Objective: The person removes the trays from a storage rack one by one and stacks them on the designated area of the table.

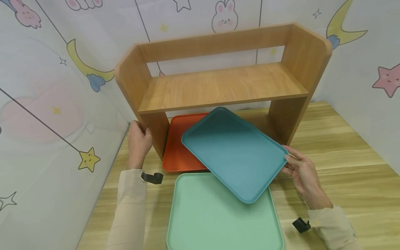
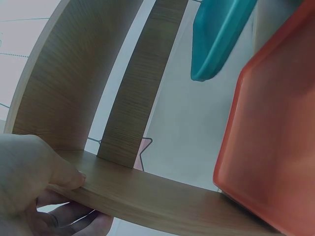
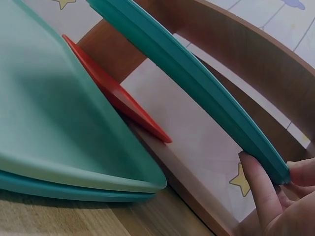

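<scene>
A blue tray [image 1: 234, 152] hangs tilted in front of the lower level of a wooden desk shelf [image 1: 223, 85]. My right hand [image 1: 303, 173] pinches its right corner between thumb and fingers, as the right wrist view also shows. Under its far left part lies a red-orange tray [image 1: 178, 142] inside the lower level, beside the left panel. My left hand [image 1: 139, 142] grips the front edge of that left side panel [image 2: 133, 196], thumb on the inner face and fingers curled round the outside. Nearer me, a light green tray [image 1: 222, 218] is partly covered by the blue one.
Beneath the light green tray, the right wrist view shows another teal tray [image 3: 74, 191] stacked. Everything stands on a wood-grain table [image 1: 350, 173]. Walls with cartoon-printed covering [image 1: 40, 114] close in the left, back and right sides.
</scene>
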`<action>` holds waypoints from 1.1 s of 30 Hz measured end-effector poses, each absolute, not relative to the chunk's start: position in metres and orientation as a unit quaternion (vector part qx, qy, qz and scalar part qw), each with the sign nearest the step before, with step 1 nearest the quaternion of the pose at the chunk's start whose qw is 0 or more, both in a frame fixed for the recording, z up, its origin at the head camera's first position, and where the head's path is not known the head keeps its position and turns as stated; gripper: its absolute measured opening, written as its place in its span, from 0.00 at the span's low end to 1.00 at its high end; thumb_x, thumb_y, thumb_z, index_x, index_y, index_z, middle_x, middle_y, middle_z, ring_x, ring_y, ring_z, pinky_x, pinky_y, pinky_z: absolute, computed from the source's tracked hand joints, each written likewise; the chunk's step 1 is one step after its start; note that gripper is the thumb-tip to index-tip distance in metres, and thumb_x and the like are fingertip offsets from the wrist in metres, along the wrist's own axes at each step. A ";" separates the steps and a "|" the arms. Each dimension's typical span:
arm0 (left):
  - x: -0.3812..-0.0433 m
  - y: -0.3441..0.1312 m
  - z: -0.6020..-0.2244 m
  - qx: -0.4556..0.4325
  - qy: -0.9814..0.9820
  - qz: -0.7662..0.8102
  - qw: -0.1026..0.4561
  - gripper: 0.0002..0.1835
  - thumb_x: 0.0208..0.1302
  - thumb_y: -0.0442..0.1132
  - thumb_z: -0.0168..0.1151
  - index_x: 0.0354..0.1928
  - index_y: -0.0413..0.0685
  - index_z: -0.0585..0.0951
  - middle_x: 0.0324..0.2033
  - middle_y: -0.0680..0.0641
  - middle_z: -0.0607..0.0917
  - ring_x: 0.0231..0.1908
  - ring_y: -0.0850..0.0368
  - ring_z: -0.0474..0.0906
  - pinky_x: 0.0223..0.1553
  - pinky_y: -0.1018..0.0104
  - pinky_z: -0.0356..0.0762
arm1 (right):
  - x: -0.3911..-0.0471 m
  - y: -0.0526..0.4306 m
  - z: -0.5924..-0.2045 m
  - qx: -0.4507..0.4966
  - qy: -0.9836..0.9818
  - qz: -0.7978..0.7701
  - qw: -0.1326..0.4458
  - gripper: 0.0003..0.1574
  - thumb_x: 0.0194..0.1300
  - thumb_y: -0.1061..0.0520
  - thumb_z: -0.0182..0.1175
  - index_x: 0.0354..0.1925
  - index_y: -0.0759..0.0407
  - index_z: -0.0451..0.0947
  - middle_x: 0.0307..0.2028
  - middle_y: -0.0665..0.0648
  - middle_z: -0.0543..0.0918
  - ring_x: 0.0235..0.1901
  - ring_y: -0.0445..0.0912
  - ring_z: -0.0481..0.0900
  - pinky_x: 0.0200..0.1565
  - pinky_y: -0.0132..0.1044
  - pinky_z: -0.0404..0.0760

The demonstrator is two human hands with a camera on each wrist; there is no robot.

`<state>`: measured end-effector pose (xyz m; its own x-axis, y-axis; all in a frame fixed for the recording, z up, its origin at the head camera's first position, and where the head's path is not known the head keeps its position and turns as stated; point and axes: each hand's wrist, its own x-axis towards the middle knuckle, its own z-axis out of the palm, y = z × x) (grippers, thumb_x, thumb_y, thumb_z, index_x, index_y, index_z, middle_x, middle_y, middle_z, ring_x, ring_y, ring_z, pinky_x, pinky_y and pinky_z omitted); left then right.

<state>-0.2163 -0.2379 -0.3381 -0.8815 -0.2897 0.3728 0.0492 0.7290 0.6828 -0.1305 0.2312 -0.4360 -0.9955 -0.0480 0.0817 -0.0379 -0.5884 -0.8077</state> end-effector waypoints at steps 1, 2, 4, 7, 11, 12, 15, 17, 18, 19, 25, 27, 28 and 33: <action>-0.216 -0.238 -0.338 0.067 -0.900 -0.362 0.234 0.11 0.67 0.36 0.47 0.45 0.33 0.68 0.38 0.37 0.73 0.38 0.44 0.70 0.37 0.59 0.65 | -0.131 0.231 -0.436 -0.046 0.457 -0.888 0.003 0.21 0.71 0.68 0.47 0.57 0.59 0.77 0.44 0.55 0.86 0.37 0.48 0.87 0.35 0.38 0.84; -0.216 -0.238 -0.338 0.067 -0.900 -0.362 0.234 0.11 0.67 0.36 0.47 0.45 0.33 0.68 0.38 0.36 0.73 0.38 0.44 0.70 0.37 0.59 0.65 | -0.131 0.231 -0.436 -0.046 0.459 -0.887 0.003 0.21 0.70 0.68 0.47 0.57 0.59 0.77 0.43 0.55 0.86 0.36 0.47 0.87 0.34 0.37 0.84; -0.216 -0.238 -0.338 0.067 -0.900 -0.362 0.234 0.11 0.68 0.36 0.47 0.45 0.33 0.68 0.38 0.37 0.73 0.38 0.44 0.70 0.37 0.59 0.65 | -0.132 0.230 -0.436 -0.046 0.461 -0.886 0.005 0.20 0.70 0.68 0.48 0.56 0.58 0.78 0.42 0.55 0.87 0.36 0.47 0.87 0.34 0.37 0.84; -0.216 -0.237 -0.338 0.067 -0.899 -0.363 0.234 0.11 0.67 0.36 0.47 0.45 0.33 0.68 0.38 0.37 0.73 0.38 0.44 0.70 0.37 0.59 0.65 | -0.132 0.229 -0.436 -0.045 0.464 -0.884 0.012 0.20 0.70 0.68 0.48 0.55 0.58 0.79 0.40 0.56 0.87 0.36 0.46 0.86 0.34 0.37 0.84; -0.216 -0.237 -0.338 0.069 -0.899 -0.364 0.232 0.11 0.67 0.36 0.47 0.45 0.33 0.68 0.38 0.36 0.73 0.38 0.44 0.70 0.36 0.59 0.65 | -0.132 0.227 -0.437 -0.043 0.478 -0.877 0.021 0.20 0.70 0.67 0.49 0.55 0.56 0.79 0.40 0.55 0.87 0.35 0.45 0.86 0.34 0.36 0.84; -0.216 -0.237 -0.338 0.069 -0.899 -0.365 0.231 0.11 0.67 0.36 0.47 0.45 0.33 0.68 0.39 0.36 0.72 0.38 0.44 0.70 0.36 0.59 0.65 | -0.131 0.227 -0.437 -0.043 0.483 -0.874 0.022 0.20 0.70 0.67 0.49 0.55 0.56 0.78 0.40 0.54 0.87 0.35 0.45 0.86 0.34 0.36 0.84; -0.215 -0.237 -0.338 0.067 -0.899 -0.367 0.231 0.11 0.67 0.36 0.48 0.45 0.33 0.68 0.39 0.36 0.72 0.39 0.43 0.70 0.36 0.59 0.66 | -0.131 0.226 -0.438 -0.041 0.493 -0.869 0.024 0.20 0.70 0.66 0.49 0.55 0.55 0.78 0.39 0.53 0.87 0.34 0.44 0.86 0.34 0.35 0.84; -0.216 -0.237 -0.338 0.065 -0.899 -0.366 0.233 0.11 0.67 0.36 0.48 0.45 0.33 0.68 0.39 0.36 0.73 0.38 0.43 0.71 0.36 0.59 0.66 | -0.131 0.226 -0.438 -0.039 0.498 -0.866 0.025 0.19 0.70 0.66 0.50 0.55 0.55 0.79 0.39 0.52 0.87 0.34 0.44 0.86 0.33 0.35 0.84; -0.216 -0.237 -0.338 0.065 -0.899 -0.366 0.233 0.11 0.67 0.36 0.48 0.45 0.33 0.68 0.39 0.36 0.73 0.38 0.43 0.71 0.36 0.59 0.66 | -0.131 0.225 -0.438 -0.038 0.500 -0.865 0.026 0.19 0.70 0.66 0.50 0.55 0.55 0.79 0.38 0.52 0.87 0.33 0.43 0.86 0.33 0.35 0.84; -0.216 -0.237 -0.338 0.064 -0.899 -0.365 0.234 0.12 0.67 0.36 0.48 0.45 0.33 0.68 0.39 0.36 0.73 0.38 0.43 0.71 0.36 0.59 0.66 | -0.131 0.225 -0.438 -0.037 0.503 -0.863 0.027 0.19 0.70 0.65 0.50 0.55 0.55 0.79 0.38 0.52 0.87 0.33 0.43 0.86 0.33 0.35 0.83; -0.216 -0.238 -0.339 0.063 -0.899 -0.363 0.237 0.12 0.67 0.36 0.48 0.45 0.32 0.68 0.39 0.35 0.73 0.39 0.42 0.72 0.37 0.58 0.67 | -0.132 0.224 -0.439 -0.032 0.520 -0.853 0.035 0.19 0.70 0.65 0.50 0.56 0.56 0.78 0.39 0.51 0.86 0.33 0.42 0.85 0.33 0.34 0.83; -0.215 -0.238 -0.339 0.063 -0.899 -0.364 0.237 0.12 0.67 0.36 0.48 0.45 0.33 0.68 0.39 0.35 0.73 0.39 0.42 0.72 0.37 0.57 0.67 | -0.132 0.225 -0.440 -0.031 0.523 -0.851 0.040 0.20 0.71 0.64 0.50 0.58 0.57 0.76 0.39 0.51 0.86 0.34 0.42 0.85 0.33 0.34 0.83; -0.215 -0.237 -0.339 0.063 -0.898 -0.366 0.236 0.12 0.67 0.36 0.48 0.45 0.33 0.68 0.39 0.35 0.74 0.39 0.42 0.72 0.38 0.57 0.67 | -0.132 0.225 -0.440 -0.032 0.526 -0.849 0.042 0.21 0.71 0.64 0.50 0.59 0.58 0.75 0.39 0.51 0.86 0.34 0.42 0.85 0.33 0.34 0.83; -0.215 -0.238 -0.339 0.060 -0.897 -0.365 0.241 0.11 0.67 0.36 0.48 0.44 0.33 0.68 0.39 0.36 0.74 0.39 0.42 0.72 0.38 0.57 0.68 | -0.133 0.225 -0.441 -0.036 0.549 -0.833 0.055 0.23 0.71 0.62 0.50 0.62 0.59 0.72 0.41 0.50 0.86 0.35 0.42 0.85 0.33 0.34 0.83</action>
